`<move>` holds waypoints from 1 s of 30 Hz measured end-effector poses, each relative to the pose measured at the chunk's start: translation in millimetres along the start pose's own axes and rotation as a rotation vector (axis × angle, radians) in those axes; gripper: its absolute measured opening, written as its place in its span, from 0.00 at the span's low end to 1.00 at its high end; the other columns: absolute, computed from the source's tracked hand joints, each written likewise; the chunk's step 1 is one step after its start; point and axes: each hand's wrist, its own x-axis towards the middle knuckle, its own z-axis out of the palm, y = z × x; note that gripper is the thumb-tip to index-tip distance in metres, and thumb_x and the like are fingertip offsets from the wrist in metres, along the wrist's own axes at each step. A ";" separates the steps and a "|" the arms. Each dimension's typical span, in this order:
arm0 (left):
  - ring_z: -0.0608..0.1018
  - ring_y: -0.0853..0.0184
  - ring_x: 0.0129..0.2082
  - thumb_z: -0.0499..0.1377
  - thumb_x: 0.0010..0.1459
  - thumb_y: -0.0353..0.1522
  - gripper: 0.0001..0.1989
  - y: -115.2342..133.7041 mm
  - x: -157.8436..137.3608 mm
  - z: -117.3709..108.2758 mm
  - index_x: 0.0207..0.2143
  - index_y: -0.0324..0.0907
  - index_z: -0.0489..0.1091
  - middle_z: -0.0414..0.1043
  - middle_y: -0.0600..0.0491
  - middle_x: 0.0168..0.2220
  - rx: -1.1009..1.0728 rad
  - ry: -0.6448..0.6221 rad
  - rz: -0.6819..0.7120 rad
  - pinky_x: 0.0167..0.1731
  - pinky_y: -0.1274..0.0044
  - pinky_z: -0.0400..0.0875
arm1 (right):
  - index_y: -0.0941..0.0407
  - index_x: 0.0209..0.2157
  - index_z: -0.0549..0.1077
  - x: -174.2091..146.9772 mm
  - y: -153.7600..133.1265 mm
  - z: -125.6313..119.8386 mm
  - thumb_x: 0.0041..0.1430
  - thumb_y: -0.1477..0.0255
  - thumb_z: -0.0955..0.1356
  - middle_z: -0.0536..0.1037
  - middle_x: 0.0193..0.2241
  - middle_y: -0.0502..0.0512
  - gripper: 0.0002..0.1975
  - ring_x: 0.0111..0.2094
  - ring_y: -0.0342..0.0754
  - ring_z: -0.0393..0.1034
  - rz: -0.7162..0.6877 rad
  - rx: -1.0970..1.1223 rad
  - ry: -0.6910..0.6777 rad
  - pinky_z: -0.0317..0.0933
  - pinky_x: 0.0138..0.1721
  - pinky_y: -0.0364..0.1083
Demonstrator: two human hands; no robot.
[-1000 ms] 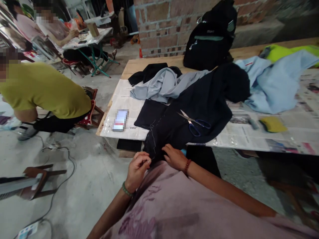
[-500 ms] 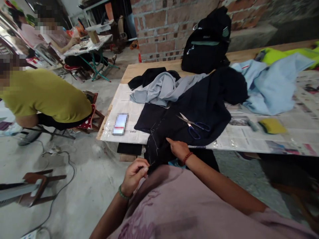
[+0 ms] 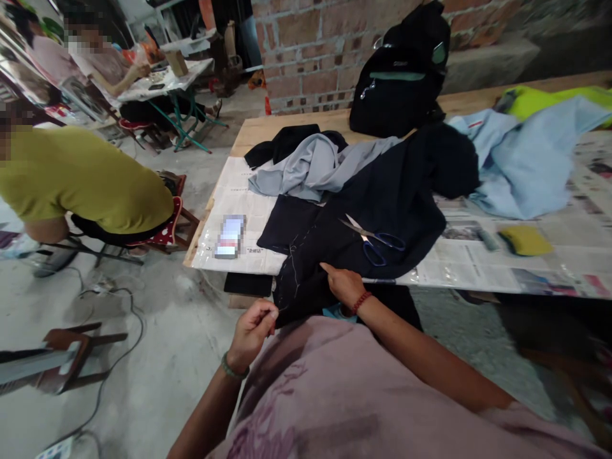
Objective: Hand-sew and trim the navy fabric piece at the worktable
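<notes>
The left hand [image 3: 253, 326] is held with fingers curled and the thumb brought against the forefinger. The right hand [image 3: 345, 287] is set well apart, its index finger extended. The left forearm [image 3: 208, 398] and right forearm [image 3: 430, 360] are angled inward.

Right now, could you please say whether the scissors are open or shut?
The scissors on the dark cloth are open: their blades spread apart towards the tips.

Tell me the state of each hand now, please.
Left hand: closed in a pinch; what it holds cannot be told.
Right hand: at the dark cloth, index finger extended; grip unclear.
</notes>
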 end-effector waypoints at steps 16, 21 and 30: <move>0.67 0.73 0.23 0.60 0.48 0.34 0.06 0.8 -1.7 -4.0 0.27 0.40 0.70 0.65 0.56 0.21 0.488 -0.041 -0.060 0.23 0.81 0.61 | 0.49 0.57 0.57 0.1 0.4 2.7 0.61 0.73 0.53 0.77 0.35 0.56 0.23 0.34 0.48 0.72 -0.019 -0.067 -0.010 0.60 0.32 0.43; 0.68 0.71 0.25 0.60 0.47 0.33 0.06 4.8 0.5 -6.4 0.25 0.39 0.72 0.66 0.54 0.24 0.418 -0.133 -0.084 0.26 0.80 0.61 | 0.51 0.58 0.57 -0.5 0.8 2.7 0.60 0.74 0.54 0.77 0.35 0.56 0.24 0.34 0.47 0.72 -0.022 -0.073 -0.023 0.59 0.32 0.41; 0.63 0.76 0.21 0.64 0.42 0.30 0.05 -14.9 5.7 -25.4 0.21 0.37 0.71 0.62 0.56 0.22 -0.189 -0.334 -0.210 0.21 0.81 0.55 | 0.50 0.56 0.59 0.1 1.7 6.4 0.60 0.73 0.54 0.77 0.36 0.55 0.23 0.34 0.47 0.72 -0.023 -0.046 0.009 0.59 0.31 0.41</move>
